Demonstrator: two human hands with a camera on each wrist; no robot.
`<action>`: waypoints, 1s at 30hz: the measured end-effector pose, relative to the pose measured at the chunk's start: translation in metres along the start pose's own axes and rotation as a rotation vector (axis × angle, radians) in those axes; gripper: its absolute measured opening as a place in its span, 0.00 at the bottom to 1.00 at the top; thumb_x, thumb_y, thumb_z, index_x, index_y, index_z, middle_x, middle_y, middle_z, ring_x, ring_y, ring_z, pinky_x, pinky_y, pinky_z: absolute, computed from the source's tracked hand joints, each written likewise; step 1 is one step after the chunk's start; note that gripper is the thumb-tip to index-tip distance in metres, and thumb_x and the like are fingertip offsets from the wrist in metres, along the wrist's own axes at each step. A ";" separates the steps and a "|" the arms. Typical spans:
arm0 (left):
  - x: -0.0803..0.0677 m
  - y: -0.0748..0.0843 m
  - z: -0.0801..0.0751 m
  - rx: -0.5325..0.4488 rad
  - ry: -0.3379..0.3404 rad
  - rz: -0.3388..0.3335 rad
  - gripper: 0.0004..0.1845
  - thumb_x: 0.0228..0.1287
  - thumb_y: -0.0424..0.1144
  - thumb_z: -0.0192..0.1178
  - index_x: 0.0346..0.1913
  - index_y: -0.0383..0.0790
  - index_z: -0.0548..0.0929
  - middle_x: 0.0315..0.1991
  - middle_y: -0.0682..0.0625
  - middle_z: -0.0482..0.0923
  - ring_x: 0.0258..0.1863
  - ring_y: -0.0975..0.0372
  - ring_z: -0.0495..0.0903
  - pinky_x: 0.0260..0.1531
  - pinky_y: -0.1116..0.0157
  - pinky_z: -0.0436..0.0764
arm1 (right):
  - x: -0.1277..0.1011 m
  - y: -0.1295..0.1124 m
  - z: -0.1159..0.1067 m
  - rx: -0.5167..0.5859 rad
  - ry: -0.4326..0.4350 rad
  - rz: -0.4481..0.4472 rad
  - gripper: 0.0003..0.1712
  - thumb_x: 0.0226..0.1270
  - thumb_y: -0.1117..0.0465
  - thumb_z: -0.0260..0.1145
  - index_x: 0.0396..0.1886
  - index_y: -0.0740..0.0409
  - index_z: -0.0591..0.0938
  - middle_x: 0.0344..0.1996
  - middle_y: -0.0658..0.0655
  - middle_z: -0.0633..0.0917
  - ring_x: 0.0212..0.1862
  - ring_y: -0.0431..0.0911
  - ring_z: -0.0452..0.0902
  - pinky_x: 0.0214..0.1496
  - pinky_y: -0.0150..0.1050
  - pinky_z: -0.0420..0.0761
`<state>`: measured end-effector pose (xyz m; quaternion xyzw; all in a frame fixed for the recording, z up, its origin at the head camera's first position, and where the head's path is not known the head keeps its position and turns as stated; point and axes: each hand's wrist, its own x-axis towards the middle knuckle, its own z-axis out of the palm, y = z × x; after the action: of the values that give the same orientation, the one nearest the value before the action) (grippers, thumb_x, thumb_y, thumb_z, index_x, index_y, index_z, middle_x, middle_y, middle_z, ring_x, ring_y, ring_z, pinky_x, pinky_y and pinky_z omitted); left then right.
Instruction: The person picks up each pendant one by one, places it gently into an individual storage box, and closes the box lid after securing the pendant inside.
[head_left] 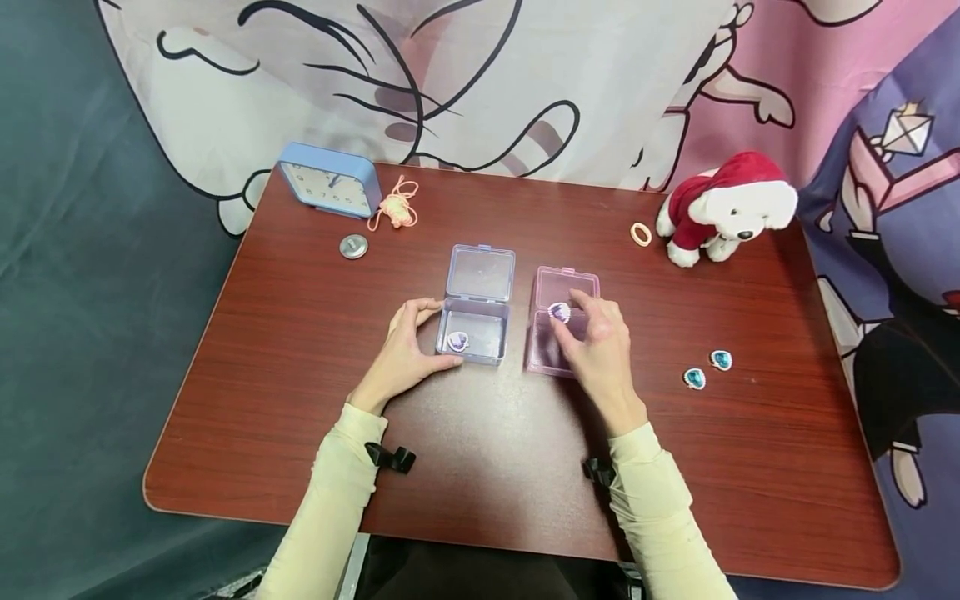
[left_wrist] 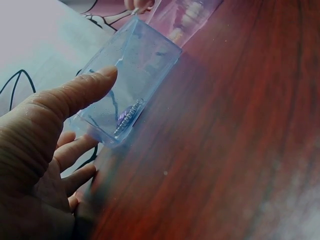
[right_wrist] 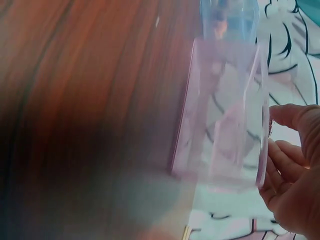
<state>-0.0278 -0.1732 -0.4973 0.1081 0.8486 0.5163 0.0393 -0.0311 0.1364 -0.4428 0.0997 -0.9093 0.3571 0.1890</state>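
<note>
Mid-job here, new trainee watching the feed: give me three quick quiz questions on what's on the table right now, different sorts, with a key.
1. True or false: the blue box already holds a purple gem.
2. Which hand pinches a gem over the pink box? A) left hand B) right hand C) neither
3. Fill in: the number of teal gems lying loose on the table, right of the boxes, is ____.

Key: 1 true; 2 B; 3 two.
</note>
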 end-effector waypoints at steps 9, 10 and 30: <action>0.000 -0.003 -0.001 0.018 -0.002 0.013 0.49 0.47 0.43 0.87 0.69 0.44 0.67 0.72 0.47 0.75 0.78 0.52 0.60 0.76 0.49 0.54 | 0.003 -0.026 0.025 0.065 -0.090 -0.076 0.25 0.60 0.64 0.80 0.55 0.69 0.86 0.42 0.65 0.89 0.46 0.60 0.80 0.49 0.56 0.79; 0.000 -0.003 -0.001 0.017 0.001 0.016 0.49 0.47 0.43 0.87 0.69 0.44 0.67 0.71 0.48 0.75 0.78 0.52 0.61 0.75 0.48 0.55 | 0.004 -0.029 0.027 0.066 -0.109 -0.076 0.25 0.60 0.63 0.80 0.56 0.69 0.85 0.42 0.65 0.89 0.46 0.60 0.80 0.49 0.56 0.79; -0.001 -0.002 -0.001 0.015 0.010 0.027 0.49 0.47 0.45 0.87 0.69 0.45 0.68 0.71 0.48 0.75 0.77 0.51 0.61 0.75 0.46 0.56 | 0.006 -0.050 0.056 0.027 -0.257 -0.070 0.24 0.60 0.60 0.82 0.55 0.64 0.87 0.43 0.63 0.90 0.50 0.56 0.78 0.54 0.52 0.79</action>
<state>-0.0277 -0.1751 -0.4986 0.1170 0.8512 0.5109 0.0272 -0.0361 0.0616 -0.4472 0.1788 -0.9171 0.3469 0.0817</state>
